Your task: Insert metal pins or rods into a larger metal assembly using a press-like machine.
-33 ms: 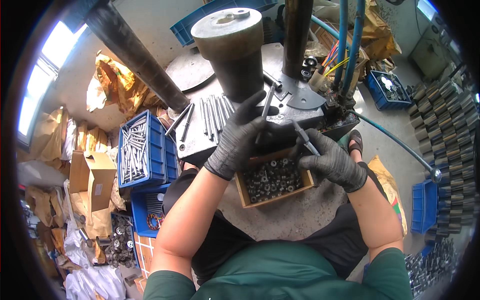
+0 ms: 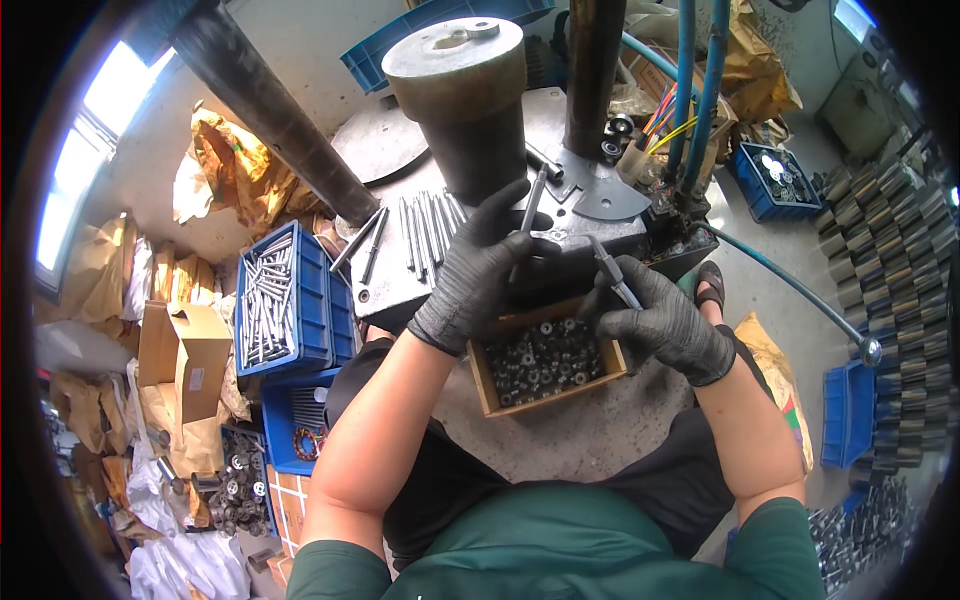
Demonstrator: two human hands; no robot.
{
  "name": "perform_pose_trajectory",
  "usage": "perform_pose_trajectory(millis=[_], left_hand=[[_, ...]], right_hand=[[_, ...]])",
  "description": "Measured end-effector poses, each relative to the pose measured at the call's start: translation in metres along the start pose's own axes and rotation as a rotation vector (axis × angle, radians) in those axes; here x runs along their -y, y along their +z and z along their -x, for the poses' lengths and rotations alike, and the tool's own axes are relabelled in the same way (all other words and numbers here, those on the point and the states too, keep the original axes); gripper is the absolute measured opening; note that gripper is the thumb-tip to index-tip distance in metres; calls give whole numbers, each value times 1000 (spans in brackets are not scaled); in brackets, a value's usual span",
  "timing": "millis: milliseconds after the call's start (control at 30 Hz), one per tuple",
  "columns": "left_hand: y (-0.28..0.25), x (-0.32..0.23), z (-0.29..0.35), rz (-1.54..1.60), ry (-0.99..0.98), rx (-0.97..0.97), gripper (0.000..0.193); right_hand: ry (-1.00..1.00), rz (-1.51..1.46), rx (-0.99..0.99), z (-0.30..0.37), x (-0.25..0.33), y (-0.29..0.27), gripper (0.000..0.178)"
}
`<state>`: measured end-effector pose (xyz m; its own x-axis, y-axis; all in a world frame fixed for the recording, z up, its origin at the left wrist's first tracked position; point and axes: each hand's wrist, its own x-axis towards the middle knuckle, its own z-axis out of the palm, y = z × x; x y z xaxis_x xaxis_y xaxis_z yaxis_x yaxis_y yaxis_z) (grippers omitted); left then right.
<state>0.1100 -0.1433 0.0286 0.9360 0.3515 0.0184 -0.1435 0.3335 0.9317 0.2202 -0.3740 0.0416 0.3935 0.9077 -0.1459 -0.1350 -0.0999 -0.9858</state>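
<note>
My left hand (image 2: 468, 270), in a black glove, grips a stepped metal shaft (image 2: 534, 208) that stands nearly upright over the front edge of the metal work table (image 2: 388, 296). To its right, my right hand (image 2: 668, 318), gloved too, is closed around a slim grey tool (image 2: 615, 277) with a narrow, slightly bent tip; I cannot make out its exact kind. The tip points up and left, apart from the shaft. Below both hands sits a wooden box (image 2: 478, 375) holding many small round metal parts (image 2: 545, 365). Several metal shafts (image 2: 425, 230) lie side by side on the table.
A thick metal press cylinder (image 2: 462, 120) rises at the table's middle, between dark pillars (image 2: 290, 120). At left, a blue crate (image 2: 300, 350) is full of shafts. Blue hoses (image 2: 688, 100) hang at right. Stacked metal cylinders (image 2: 890, 290) line the far right.
The grey tool's tip in my right hand has shifted very slightly. Otherwise my hands and the shaft keep nearly the same place.
</note>
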Motion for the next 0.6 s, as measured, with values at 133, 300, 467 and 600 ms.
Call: perform_pose_trajectory(millis=[133, 300, 467, 600], left_hand=[[-10, 17, -20, -344, 61, -53, 50], [-7, 45, -42, -1152, 193, -161, 23], [4, 55, -52, -1374, 213, -178, 14], [7, 50, -59, -1419, 229, -135, 12]], right_hand=[[22, -121, -110, 4, 12, -1, 51], [-45, -356, -199, -1, 1, -7, 44], [-25, -531, -269, -7, -18, -17, 42], [63, -520, -317, -9, -29, -17, 44]])
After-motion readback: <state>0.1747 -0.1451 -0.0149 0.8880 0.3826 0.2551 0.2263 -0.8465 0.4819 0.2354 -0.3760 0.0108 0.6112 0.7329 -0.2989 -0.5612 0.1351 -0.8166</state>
